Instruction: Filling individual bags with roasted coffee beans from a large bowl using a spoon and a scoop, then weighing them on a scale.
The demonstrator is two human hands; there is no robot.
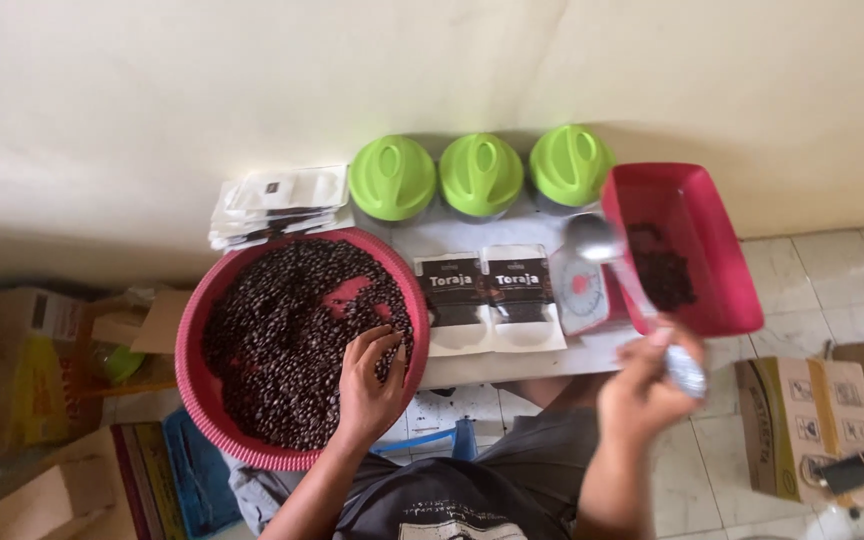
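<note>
A round pink basket [192, 345] full of dark coffee beans [282, 330] rests in front of me on the left. My left hand [370, 385] lies in the beans near the basket's right rim, fingers spread among them. My right hand [647, 385] grips the handle of a metal spoon [594, 238], whose bowl points up and away. Just right of the spoon a red rectangular tray [722, 270] with some beans in it is tilted above a small kitchen scale [580, 290]. Two black-and-white pouches [492, 295] lie flat between the basket and the scale.
Three jars with green lids [480, 175] stand along the wall. A stack of white pouches [277, 205] lies behind the basket. Cardboard boxes [802, 430] sit on the tiled floor at right, and boxes and bags [22, 370] at left.
</note>
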